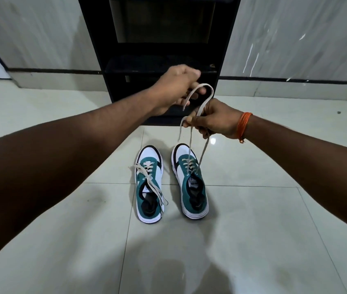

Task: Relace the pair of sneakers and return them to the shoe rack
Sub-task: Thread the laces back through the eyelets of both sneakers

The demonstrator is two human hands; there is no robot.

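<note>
Two teal and white sneakers stand side by side on the floor, toes pointing away from me. The right sneaker [189, 181] has its beige lace [202, 102] pulled up into the air. My right hand [217, 119] pinches both strands of that lace above the shoe. My left hand [176, 90] holds the loop at the lace's upper end. The left sneaker [149, 183] has its lace [149, 183] lying loose across the tongue and over its side. The black shoe rack [160, 45] stands just behind the hands.
Glossy white floor tiles [242, 230] surround the shoes. A grey marble wall [295, 39] with a black skirting strip runs behind the rack. An orange thread band [244, 124] sits on my right wrist.
</note>
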